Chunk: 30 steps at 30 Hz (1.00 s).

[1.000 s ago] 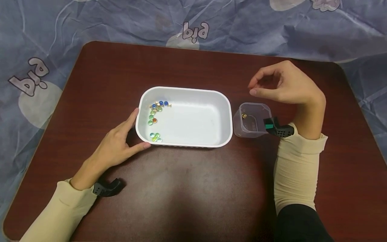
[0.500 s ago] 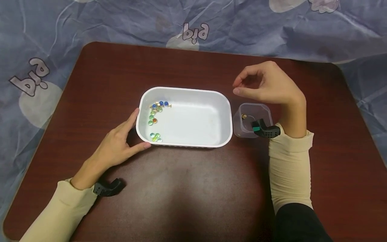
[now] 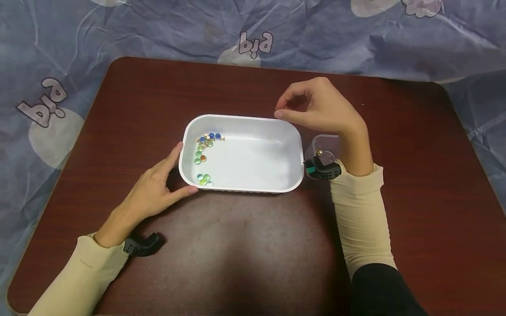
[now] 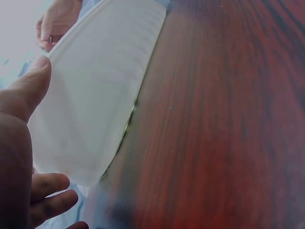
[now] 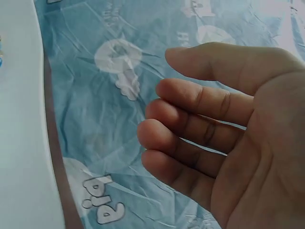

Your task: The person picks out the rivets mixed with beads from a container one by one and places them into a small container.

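Both hands come up first in the head view: the left hand [image 3: 152, 186] has thumb and fingers spread, fairly straight, against the left end of a white, rounded rectangular plastic tray [image 3: 254, 162], probably to steady it. From my remote seat I see the right hand [image 3: 326, 107] over the tray's far right corner, fingers loosely bent, with nothing visible in its grasp. Glossy round blue pieces [image 3: 218, 136], some gold-coloured bits among them, and glossy round green pieces [image 3: 198, 154] lie in the tray's left end, so the rest of its floor gives me room. A clear, square-sided plastic container [image 3: 326, 138] stands just beside the right end, perhaps for a short reach; 1 small gold-coloured piece [image 3: 319, 152] shows inside. A black wrist device [image 3: 324, 170] hides part of it; I cannot tell its clearance from the rim.

On the left wrist, I see the spread thumb and fingers along the tray's outer wall, with wide dark red-brown wooden table [image 4: 224, 119] alongside.

On the right wrist, I see a gap between thumb and fingers, and the tray's edge well apart from the fingertips.
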{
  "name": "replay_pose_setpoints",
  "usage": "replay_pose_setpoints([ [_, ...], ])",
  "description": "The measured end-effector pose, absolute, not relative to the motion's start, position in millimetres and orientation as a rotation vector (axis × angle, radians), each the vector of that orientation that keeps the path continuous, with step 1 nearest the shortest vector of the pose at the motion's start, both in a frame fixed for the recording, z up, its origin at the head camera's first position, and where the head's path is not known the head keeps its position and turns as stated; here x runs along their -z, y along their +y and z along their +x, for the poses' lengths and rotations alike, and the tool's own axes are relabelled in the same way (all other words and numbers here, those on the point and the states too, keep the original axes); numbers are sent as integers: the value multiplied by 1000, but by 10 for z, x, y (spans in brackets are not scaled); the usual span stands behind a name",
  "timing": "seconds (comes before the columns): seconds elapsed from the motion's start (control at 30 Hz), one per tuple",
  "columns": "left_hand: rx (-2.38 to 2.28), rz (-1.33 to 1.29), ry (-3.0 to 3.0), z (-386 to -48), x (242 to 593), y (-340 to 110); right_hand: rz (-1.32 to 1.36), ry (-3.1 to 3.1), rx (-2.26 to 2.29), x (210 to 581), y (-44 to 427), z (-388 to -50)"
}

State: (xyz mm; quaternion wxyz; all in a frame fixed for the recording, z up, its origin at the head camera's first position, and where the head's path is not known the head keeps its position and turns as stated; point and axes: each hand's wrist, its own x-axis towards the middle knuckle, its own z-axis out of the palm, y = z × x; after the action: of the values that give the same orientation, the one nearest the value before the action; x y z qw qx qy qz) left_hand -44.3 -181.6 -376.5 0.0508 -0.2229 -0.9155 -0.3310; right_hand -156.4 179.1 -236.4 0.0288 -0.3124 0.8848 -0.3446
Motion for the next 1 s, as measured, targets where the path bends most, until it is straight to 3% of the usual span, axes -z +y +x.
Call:
replay_pose_setpoints([
  [1.0,1002,-678,-2796,-444,3769,-1807,-1100,2619,1010,2497,993,-1804],
])
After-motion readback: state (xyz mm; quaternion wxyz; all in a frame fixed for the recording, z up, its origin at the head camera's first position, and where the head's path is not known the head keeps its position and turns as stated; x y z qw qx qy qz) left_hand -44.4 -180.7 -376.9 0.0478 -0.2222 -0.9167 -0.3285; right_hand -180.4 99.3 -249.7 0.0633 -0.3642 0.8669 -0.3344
